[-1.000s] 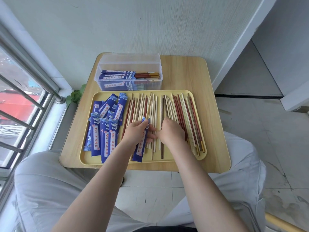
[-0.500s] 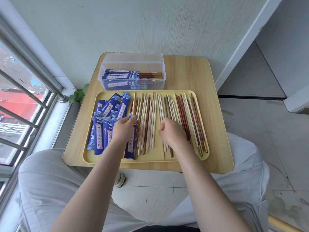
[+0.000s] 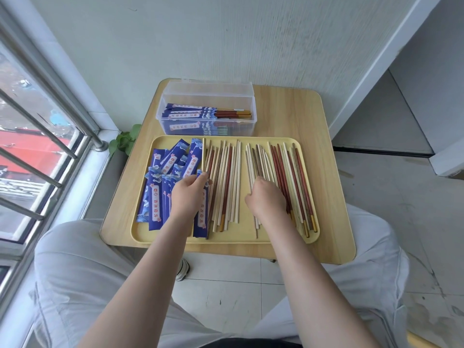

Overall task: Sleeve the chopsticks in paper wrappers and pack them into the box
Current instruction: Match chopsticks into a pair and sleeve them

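Over the yellow tray [image 3: 251, 237] near the desk's front edge, my left hand [image 3: 187, 197] has carried its pinched blue wrapper [image 3: 202, 212] leftward, parting the loose chopsticks [image 3: 227, 182], while my right hand [image 3: 266, 199] curls onto some, ready for sleeving; the box [image 3: 208, 109] waits behind.

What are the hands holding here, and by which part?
The left hand pinches a blue wrapper near its upper end. The right hand rests curled on the loose chopsticks; whether it grips one cannot be told.
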Demonstrator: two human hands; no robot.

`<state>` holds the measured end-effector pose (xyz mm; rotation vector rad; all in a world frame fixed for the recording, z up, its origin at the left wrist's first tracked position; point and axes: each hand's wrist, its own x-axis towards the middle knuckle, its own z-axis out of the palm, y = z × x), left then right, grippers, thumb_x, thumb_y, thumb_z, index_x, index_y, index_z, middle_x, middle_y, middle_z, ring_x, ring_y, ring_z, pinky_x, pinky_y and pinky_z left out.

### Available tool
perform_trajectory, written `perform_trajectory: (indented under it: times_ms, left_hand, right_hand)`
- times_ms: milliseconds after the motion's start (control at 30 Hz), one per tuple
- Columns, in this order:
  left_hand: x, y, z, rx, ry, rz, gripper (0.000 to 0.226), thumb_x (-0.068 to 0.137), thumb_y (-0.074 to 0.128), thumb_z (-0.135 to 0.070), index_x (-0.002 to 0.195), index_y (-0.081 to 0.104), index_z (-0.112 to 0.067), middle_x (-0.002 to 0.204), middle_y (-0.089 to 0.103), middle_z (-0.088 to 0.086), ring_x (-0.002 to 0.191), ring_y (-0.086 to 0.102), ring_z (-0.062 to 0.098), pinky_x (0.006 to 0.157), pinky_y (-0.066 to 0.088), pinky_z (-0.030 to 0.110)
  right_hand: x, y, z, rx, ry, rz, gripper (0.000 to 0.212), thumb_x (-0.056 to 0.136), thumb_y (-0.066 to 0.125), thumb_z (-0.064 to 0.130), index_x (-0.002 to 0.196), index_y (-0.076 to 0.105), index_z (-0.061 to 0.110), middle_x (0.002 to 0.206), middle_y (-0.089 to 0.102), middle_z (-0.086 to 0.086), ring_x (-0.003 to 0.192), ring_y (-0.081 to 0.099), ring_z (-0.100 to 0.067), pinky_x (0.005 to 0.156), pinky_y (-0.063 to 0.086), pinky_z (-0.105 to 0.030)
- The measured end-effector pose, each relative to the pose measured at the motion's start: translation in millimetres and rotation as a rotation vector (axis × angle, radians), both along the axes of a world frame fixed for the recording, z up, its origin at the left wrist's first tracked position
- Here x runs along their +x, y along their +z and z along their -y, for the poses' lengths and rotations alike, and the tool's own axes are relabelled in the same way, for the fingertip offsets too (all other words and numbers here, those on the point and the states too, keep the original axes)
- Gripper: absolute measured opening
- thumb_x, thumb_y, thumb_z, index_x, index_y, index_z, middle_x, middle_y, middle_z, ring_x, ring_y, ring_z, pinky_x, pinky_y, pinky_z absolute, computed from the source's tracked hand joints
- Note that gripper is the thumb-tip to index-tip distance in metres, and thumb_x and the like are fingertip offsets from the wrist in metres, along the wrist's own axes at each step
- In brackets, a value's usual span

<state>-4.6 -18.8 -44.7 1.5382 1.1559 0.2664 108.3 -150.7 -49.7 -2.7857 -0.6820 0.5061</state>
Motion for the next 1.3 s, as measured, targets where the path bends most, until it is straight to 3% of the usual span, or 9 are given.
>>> perform_trajectory:
  times_ms: [100,233,367,433,533,767,933,1100,1300]
  left_hand:
    - [0,0,-4,-0.07,0.023,0.008,0.033,0.097,0.057,-0.049,0.102,0.073,-0.02,0.091,0.071,0.006,0.079,0.067,0.02,0.076,0.056,0.038]
    - [1,0,-10,-0.207,0.041,0.062,0.029,0.099,0.059,-0.041,0.102,0.074,-0.017,0.095,0.077,0.007,0.084,0.072,0.024,0.089,0.059,0.044]
    - [-1,2,-11,-0.192,0.027,0.094,0.031,0.1,0.057,-0.038,0.094,0.076,-0.015,0.09,0.076,0.007,0.076,0.071,0.022,0.081,0.06,0.041]
    - [-2,2,-11,-0.152,0.038,0.076,0.032,0.1,0.055,-0.042,0.096,0.075,-0.016,0.078,0.072,0.003,0.06,0.065,0.011,0.062,0.054,0.029]
    - [-3,2,-11,-0.155,0.03,0.077,0.032,0.1,0.055,-0.043,0.098,0.074,-0.017,0.076,0.07,0.0,0.057,0.064,0.01,0.057,0.052,0.026]
    - [4,1,-11,-0.349,0.067,0.147,0.028,0.097,0.062,-0.038,0.102,0.074,-0.013,0.1,0.078,0.008,0.092,0.071,0.025,0.096,0.056,0.041]
    - [9,1,-5,-0.417,0.069,0.211,0.03,0.1,0.059,-0.027,0.111,0.069,-0.001,0.103,0.076,0.013,0.087,0.071,0.02,0.09,0.058,0.035]
    - [7,0,0,-0.409,0.002,0.184,0.031,0.099,0.059,-0.035,0.091,0.078,-0.011,0.103,0.076,0.012,0.085,0.068,0.023,0.099,0.052,0.044]
    - [6,-5,1,-0.378,0.057,0.189,0.031,0.099,0.059,-0.039,0.096,0.075,-0.013,0.097,0.075,0.012,0.08,0.067,0.022,0.094,0.054,0.045]
  right_hand:
    - [-2,2,0,0.069,0.033,0.036,0.03,0.097,0.056,0.007,0.127,0.051,0.005,0.072,0.052,0.001,0.055,0.049,-0.012,0.043,0.032,-0.023]
    - [-13,9,-4,0.23,0.201,-0.062,0.019,0.1,0.058,0.019,0.118,0.058,0.018,0.076,0.057,0.006,0.05,0.044,-0.008,0.044,0.031,-0.019]
    - [-19,8,-11,0.222,0.308,-0.112,0.033,0.098,0.062,0.029,0.13,0.058,0.027,0.123,0.062,0.002,0.073,0.061,-0.011,0.061,0.045,-0.024]
    - [-15,5,-10,0.202,0.294,-0.098,0.031,0.097,0.063,0.029,0.128,0.058,0.027,0.12,0.062,0.001,0.06,0.054,-0.007,0.056,0.043,-0.023]
    - [-8,4,-5,0.18,0.253,-0.083,0.032,0.096,0.063,0.022,0.126,0.056,0.027,0.112,0.061,0.002,0.057,0.051,-0.006,0.05,0.037,-0.023]
    - [-9,7,-5,0.226,0.17,-0.073,0.017,0.099,0.058,0.02,0.116,0.061,0.019,0.095,0.061,0.005,0.059,0.051,-0.006,0.049,0.033,-0.022]
    - [-24,8,-20,0.222,0.214,-0.113,0.024,0.096,0.062,0.028,0.117,0.057,0.017,0.104,0.063,0.002,0.085,0.061,-0.017,0.069,0.052,-0.032]
    - [-25,7,-25,0.155,0.167,-0.12,0.027,0.096,0.06,0.016,0.121,0.05,0.012,0.103,0.062,-0.004,0.087,0.062,-0.022,0.075,0.056,-0.037]
    - [-20,5,-19,0.175,0.131,-0.163,0.018,0.097,0.061,0.013,0.114,0.056,0.014,0.106,0.062,-0.002,0.088,0.061,-0.018,0.074,0.052,-0.029]
